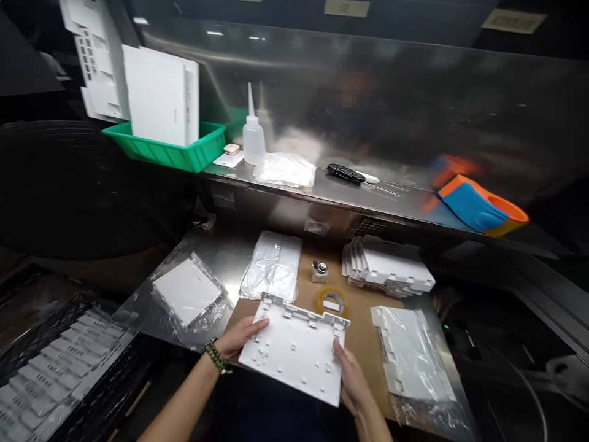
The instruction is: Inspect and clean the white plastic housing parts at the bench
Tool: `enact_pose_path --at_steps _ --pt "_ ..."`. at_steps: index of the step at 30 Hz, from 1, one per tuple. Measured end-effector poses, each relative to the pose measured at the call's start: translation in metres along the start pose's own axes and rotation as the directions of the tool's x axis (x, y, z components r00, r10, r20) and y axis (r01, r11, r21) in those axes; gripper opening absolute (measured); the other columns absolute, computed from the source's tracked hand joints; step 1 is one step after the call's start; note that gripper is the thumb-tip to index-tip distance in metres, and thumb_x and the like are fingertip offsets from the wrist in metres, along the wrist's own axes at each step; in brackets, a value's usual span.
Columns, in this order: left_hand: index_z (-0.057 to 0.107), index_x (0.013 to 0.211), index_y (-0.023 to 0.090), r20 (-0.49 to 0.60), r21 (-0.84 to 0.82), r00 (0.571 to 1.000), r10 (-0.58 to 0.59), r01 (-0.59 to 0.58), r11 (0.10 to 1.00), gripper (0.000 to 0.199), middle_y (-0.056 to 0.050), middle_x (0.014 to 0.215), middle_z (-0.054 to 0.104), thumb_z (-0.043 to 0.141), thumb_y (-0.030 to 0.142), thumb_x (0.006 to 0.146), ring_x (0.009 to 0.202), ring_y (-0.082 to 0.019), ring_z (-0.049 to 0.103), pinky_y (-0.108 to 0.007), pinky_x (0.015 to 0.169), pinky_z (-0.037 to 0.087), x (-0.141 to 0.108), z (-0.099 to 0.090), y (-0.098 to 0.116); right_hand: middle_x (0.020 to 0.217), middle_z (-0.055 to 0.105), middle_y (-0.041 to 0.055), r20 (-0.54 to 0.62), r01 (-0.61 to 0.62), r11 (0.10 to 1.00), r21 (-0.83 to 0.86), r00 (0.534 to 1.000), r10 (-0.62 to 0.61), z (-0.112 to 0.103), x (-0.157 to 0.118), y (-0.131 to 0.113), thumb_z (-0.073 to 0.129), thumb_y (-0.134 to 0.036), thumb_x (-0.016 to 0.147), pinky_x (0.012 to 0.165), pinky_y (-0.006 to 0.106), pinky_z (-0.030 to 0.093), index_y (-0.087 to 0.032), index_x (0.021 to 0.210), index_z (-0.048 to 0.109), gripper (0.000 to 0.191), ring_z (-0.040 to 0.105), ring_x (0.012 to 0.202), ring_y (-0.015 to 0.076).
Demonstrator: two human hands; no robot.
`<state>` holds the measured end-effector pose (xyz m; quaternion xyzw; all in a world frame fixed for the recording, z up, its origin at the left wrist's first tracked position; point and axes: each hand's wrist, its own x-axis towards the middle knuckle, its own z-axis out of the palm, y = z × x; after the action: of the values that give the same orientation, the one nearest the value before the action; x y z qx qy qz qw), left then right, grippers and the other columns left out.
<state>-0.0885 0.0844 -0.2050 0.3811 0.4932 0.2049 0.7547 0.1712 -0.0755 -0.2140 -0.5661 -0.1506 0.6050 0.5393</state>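
A dim workspace holds a metal workbench, with a long metal shelf above its far side. Behind the shelf rises a shiny metal back panel, showing blurry reflections and small white glints. Pale labels line the dark strip overhead. At left, a large dark rounded shape sinks into shadow; at right, a tiny green light glows

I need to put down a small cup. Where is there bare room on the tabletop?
Cardboard is bare between the right hand and the right bagged panel. Metal is bare between the left bagged panel and the plastic-covered pile. The back is crowded with stacked panels, a jar and tape.
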Motion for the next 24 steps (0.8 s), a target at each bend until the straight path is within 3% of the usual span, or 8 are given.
enact_pose_path --at_steps 2,4,6,8,11,15,18,24 --pt "0.074 0.082 0.012 -0.035 0.108 0.998 0.056 -0.052 0.993 0.042 -0.016 0.082 0.075 0.08 0.053 0.077 0.083 -0.034 0.073 -0.043 0.074 0.059 0.034 0.011 0.011 0.112 0.078 0.0178 -0.09 -0.042 0.973 0.227 0.994 0.064 -0.01 -0.008 -0.006 0.077 -0.066 0.077 0.097 0.053 0.058 -0.012 0.127 0.066 0.075 0.07 0.116 0.0362" --pt "0.072 0.088 0.013 -0.139 0.223 0.977 0.16 -0.126 0.967 0.037 -0.014 0.093 0.074 0.074 0.05 0.085 0.093 -0.03 0.07 -0.041 0.081 0.057 0.072 0.017 0.025 0.115 0.077 0.016 -0.213 0.029 0.943 0.331 0.976 0.045 -0.022 -0.015 -0.012 0.078 -0.062 0.078 0.1 0.051 0.057 -0.014 0.133 0.064 0.075 0.07 0.118 0.0348" --pt "0.069 0.103 0.015 -0.24 0.336 0.932 0.271 -0.182 0.924 0.028 -0.012 0.115 0.069 0.073 0.038 0.088 0.109 -0.028 0.065 -0.043 0.093 0.054 0.109 0.02 0.038 0.121 0.076 0.0143 -0.332 0.14 0.919 0.37 0.943 -0.01 -0.03 -0.023 -0.017 0.076 -0.061 0.08 0.104 0.051 0.056 -0.016 0.14 0.06 0.076 0.068 0.122 0.0333" --pt "0.065 0.117 0.017 -0.291 0.421 0.892 0.346 -0.205 0.883 0.032 -0.011 0.134 0.061 0.073 0.031 0.089 0.122 -0.029 0.058 -0.05 0.102 0.049 0.139 0.019 0.051 0.129 0.073 0.0135 -0.424 0.244 0.892 0.379 0.903 -0.067 -0.033 -0.033 -0.022 0.074 -0.06 0.083 0.108 0.051 0.053 -0.018 0.146 0.054 0.078 0.066 0.126 0.0318" --pt "0.064 0.122 0.017 -0.316 0.477 0.873 0.371 -0.192 0.858 0.033 -0.011 0.139 0.058 0.07 0.03 0.092 0.126 -0.03 0.056 -0.054 0.105 0.048 0.166 0.008 0.065 0.137 0.068 0.0126 -0.515 0.354 0.853 0.382 0.848 -0.122 -0.029 -0.047 -0.033 0.072 -0.058 0.086 0.112 0.05 0.05 -0.019 0.151 0.048 0.08 0.064 0.128 0.0299" --pt "0.063 0.125 0.017 -0.394 0.419 0.866 0.308 -0.129 0.899 0.034 -0.01 0.129 0.063 0.068 0.031 0.094 0.114 -0.026 0.063 -0.049 0.096 0.055 0.173 -0.026 0.08 0.141 0.066 0.0121 -0.58 0.411 0.831 0.375 0.803 -0.135 -0.024 -0.061 -0.048 0.068 -0.06 0.088 0.113 0.05 0.049 -0.021 0.153 0.045 0.079 0.065 0.127 0.0299" --pt "0.063 0.122 0.016 -0.468 0.268 0.859 0.21 -0.088 0.959 0.031 -0.008 0.117 0.067 0.067 0.032 0.096 0.097 -0.021 0.068 -0.04 0.083 0.06 0.163 -0.051 0.081 0.139 0.067 0.0125 -0.591 0.411 0.849 0.333 0.792 -0.152 -0.026 -0.065 -0.058 0.065 -0.063 0.089 0.113 0.05 0.049 -0.021 0.155 0.044 0.08 0.065 0.127 0.0307" --pt "0.065 0.117 0.015 -0.473 -0.093 0.881 0.031 -0.085 0.992 0.027 -0.007 0.109 0.069 0.066 0.033 0.097 0.087 -0.017 0.069 -0.034 0.074 0.061 0.138 -0.062 0.061 0.14 0.066 0.0105 -0.596 0.408 0.868 0.283 0.784 -0.174 -0.032 -0.06 -0.072 0.065 -0.061 0.09 0.115 0.051 0.047 -0.024 0.154 0.045 0.077 0.065 0.126 0.0304"
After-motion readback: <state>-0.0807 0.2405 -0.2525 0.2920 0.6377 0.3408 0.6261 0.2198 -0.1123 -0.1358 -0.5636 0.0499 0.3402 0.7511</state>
